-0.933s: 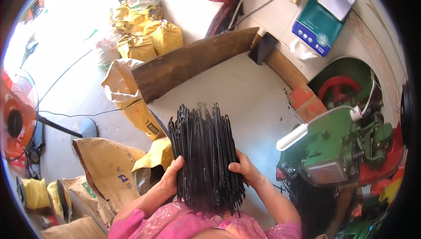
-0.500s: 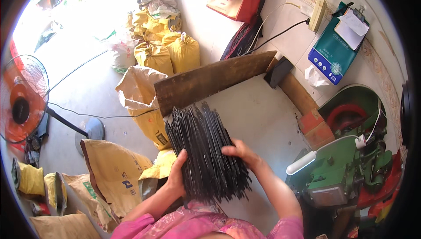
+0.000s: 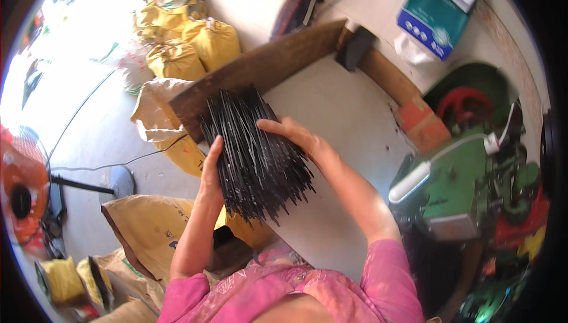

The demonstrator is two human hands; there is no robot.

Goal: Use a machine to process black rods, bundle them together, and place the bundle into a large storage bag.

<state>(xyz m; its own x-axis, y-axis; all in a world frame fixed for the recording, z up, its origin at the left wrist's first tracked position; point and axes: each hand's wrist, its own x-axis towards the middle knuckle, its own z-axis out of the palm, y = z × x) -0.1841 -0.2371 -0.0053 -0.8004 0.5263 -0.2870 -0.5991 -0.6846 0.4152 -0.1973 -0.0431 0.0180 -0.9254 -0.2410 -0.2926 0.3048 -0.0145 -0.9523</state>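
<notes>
Black thin rods (image 3: pixel 254 154) in my hands, my pink patterned sleeves (image 3: pixel 387 278), pale grey surface (image 3: pixel 337 110), dark brown plank (image 3: pixel 260 71), yellow sacks (image 3: pixel 189 45) upper left, green machine (image 3: pixel 467 175) with red wheel (image 3: pixel 464 104), orange fan (image 3: pixel 21 187), blue box (image 3: pixel 432 18).

L hand (image 3: pixel 210 172) flat, fingers up — R hand (image 3: pixel 291 136) curled over, both forearms raised.

The person wears a pink short-sleeved top (image 3: pixel 296 290) with a faint lighter floral pattern across the chest, where paler pink and whitish patches show in the fabric. The sleeves end above the elbows; the right sleeve (image 3: pixel 390 275) is a plainer, stronger pink, the left sleeve (image 3: pixel 183 296) the same shade. Both forearms are bare below the sleeves. The left hand (image 3: pixel 211 172) and right hand (image 3: pixel 293 136) are bare, with no gloves, rings, watch or bracelets visible
</notes>
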